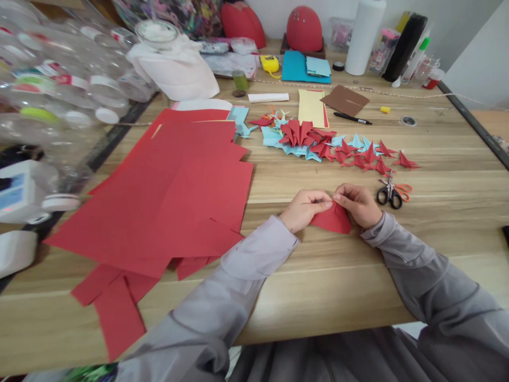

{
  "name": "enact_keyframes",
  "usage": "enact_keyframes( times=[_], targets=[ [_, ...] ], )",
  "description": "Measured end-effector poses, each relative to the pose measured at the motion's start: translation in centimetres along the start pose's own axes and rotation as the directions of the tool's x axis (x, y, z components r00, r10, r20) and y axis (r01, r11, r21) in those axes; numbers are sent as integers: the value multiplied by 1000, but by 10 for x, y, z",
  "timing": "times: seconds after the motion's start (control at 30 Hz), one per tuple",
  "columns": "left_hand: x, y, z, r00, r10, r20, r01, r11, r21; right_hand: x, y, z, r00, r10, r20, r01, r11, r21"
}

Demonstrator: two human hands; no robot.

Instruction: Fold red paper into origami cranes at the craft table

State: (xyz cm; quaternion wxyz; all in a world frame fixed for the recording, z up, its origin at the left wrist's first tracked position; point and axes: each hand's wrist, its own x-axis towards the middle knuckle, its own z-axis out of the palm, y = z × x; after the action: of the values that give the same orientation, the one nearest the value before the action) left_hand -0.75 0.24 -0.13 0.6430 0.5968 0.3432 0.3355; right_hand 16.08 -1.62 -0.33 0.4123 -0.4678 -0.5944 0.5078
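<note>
Small red paper (pixel 332 220): over the tabletop's (pixel 310 289) near half
Left hand (pixel 304 209): fingers pinching the paper's upper edge
Right hand (pixel 358 204): fingers pinching it just beside
Scissors (pixel 391 188): near the right hand
Folded red and blue figures (pixel 369 154): farther back
Large red sheets (pixel 159 196): leftward

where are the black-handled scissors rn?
Head view, right of centre: the black-handled scissors lie on the table to the right of the right hand, right by the orange-handled scissors.

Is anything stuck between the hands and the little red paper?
No, nothing visible: the left hand and right hand both touch the little red paper directly. The black-handled scissors lie to the right.
</note>
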Motion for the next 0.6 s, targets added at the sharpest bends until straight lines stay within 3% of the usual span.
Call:
enact_keyframes(
  times=[0.17,0.33,0.6],
  targets=[
    [-1,4,-1,998,-35,-57,36,999,20,0,-1,-1,996,25,-86,-19,998,64],
    [0,4,-1,999,-36,-18,36,999,5,-1,-2,1,994,27,-105,-19,997,78],
    [-1,4,1,998,-41,38,38,997,69,-1,-2,1,999,17,-30,-17,1000,5]
  ],
)
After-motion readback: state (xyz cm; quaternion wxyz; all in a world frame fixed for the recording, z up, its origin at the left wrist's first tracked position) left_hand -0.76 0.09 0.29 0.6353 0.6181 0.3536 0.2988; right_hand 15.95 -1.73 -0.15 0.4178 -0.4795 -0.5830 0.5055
